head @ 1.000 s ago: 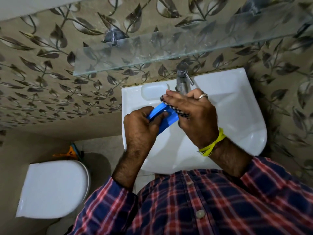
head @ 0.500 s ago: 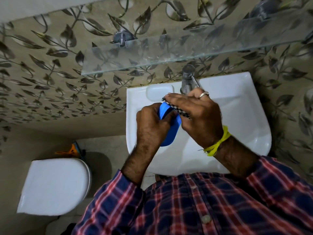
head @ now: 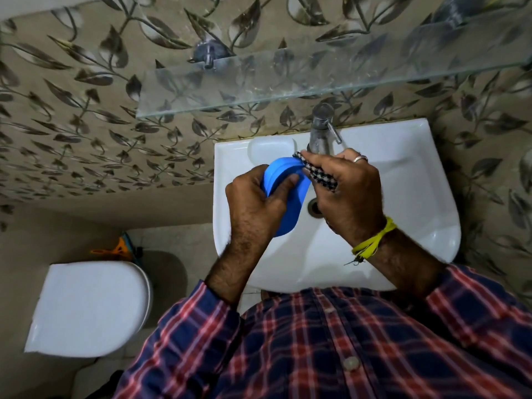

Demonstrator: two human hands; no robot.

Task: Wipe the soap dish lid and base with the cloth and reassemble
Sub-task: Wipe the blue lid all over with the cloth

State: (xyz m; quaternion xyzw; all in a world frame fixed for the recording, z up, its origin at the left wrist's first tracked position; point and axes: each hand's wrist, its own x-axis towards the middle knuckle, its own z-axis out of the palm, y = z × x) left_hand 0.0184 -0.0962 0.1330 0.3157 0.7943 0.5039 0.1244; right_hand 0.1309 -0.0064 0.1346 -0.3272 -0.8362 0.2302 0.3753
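In the head view, the left hand (head: 253, 203) held the blue soap dish (head: 288, 194) over the white sink (head: 403, 197), fingers clamped around its left edge with the thumb pressed across its face. Whether this was the lid, the base, or both joined could not be told. The dish stood tilted, its long axis running from far, near the tap (head: 321, 131), down toward the near side, ending below the left palm.

The right hand (head: 348, 194) was closed on the checked cloth (head: 319, 175), fingers bunched around it, pressing it against the dish's far right rim. So the dish lay just left of the right fingers, touching the cloth, and both hands met at its far end.

As a judgement, wiping was under way and reassembly not yet begun. The coming stroke would likely need to follow the long axis, from the far rim toward the near end, with the right hand doing the travel while the left steadied.

The glass shelf (head: 316, 79) hung above the tap, and the closed toilet lid (head: 89, 309) sat at near left.
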